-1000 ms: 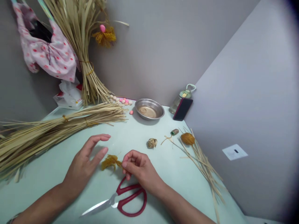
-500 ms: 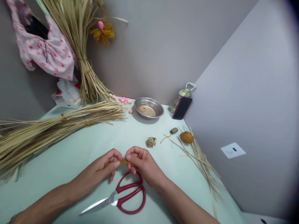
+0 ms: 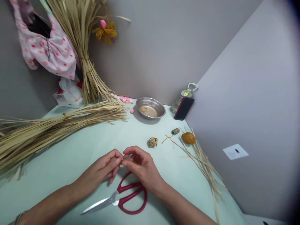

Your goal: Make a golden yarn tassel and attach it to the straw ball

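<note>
My left hand (image 3: 106, 165) pinches a small golden-brown strand bundle (image 3: 121, 162), mostly hidden by the fingers. Close against it, my right hand (image 3: 142, 167) has its thumb and fingertips at the strand's right end; whether they grip it is hard to see. Below the hands lie scissors (image 3: 126, 197) with red handles, blades pointing to the lower left, the upper handle partly under my right hand. A small woven straw ball (image 3: 153, 142) sits beyond my right hand.
Straw bundles (image 3: 58, 128) lie at left, near a standing bundle (image 3: 86, 72). Behind are a metal bowl (image 3: 150, 108), pink and pale beads (image 3: 124, 99), a bottle and a phone (image 3: 184, 108). At right, a brown thread ball (image 3: 188, 138), a spool (image 3: 175, 131) and loose strips (image 3: 208, 168).
My right hand has shifted slightly left, its fingers now nearer my left fingertips. Less of the golden-brown strand shows between the hands. The view has moved slightly.
</note>
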The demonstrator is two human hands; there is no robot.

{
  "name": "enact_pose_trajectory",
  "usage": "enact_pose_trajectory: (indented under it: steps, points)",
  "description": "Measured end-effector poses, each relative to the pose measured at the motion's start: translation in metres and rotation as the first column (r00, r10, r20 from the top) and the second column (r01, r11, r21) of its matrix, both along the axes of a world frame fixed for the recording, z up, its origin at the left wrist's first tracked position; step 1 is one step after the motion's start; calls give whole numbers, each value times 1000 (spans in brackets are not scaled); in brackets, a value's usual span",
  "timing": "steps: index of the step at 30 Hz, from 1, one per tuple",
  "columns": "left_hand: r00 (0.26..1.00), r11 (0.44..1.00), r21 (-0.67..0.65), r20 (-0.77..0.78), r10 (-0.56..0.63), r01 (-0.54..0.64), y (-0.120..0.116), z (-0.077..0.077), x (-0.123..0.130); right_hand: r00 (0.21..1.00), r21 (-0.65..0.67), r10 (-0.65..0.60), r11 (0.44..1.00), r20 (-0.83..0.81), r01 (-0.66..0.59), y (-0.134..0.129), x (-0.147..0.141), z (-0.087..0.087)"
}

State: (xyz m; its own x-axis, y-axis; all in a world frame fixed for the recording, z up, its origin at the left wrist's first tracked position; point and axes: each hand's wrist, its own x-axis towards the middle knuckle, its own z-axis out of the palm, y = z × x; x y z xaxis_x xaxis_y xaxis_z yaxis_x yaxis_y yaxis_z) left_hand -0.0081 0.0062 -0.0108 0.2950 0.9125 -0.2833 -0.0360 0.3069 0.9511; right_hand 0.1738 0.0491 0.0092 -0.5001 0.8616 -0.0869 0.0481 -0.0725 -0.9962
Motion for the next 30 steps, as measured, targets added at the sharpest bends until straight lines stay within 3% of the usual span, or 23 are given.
enact_pose_trajectory:
  steps: [7, 14, 22, 30]
  points:
    - [1000, 998, -60, 3, -10, 10, -1, 8, 1, 1000, -53, -27, 998, -10, 26, 1, -1, 1]
    - [995, 996, 75, -86, -42, 48, -1, -3, 3, 998, -116, -8, 993, -68, 0, -2, -4, -2]
    - [995, 994, -30, 3, 104, -104, 0, 4, 3, 982, -145, 101, 982, -162, -125, 1, -1, -1]
    - [1000, 1000, -18, 7, 17, -17, -1, -2, 4, 982, -167, 54, 982, -182, -85, -2, -4, -2]
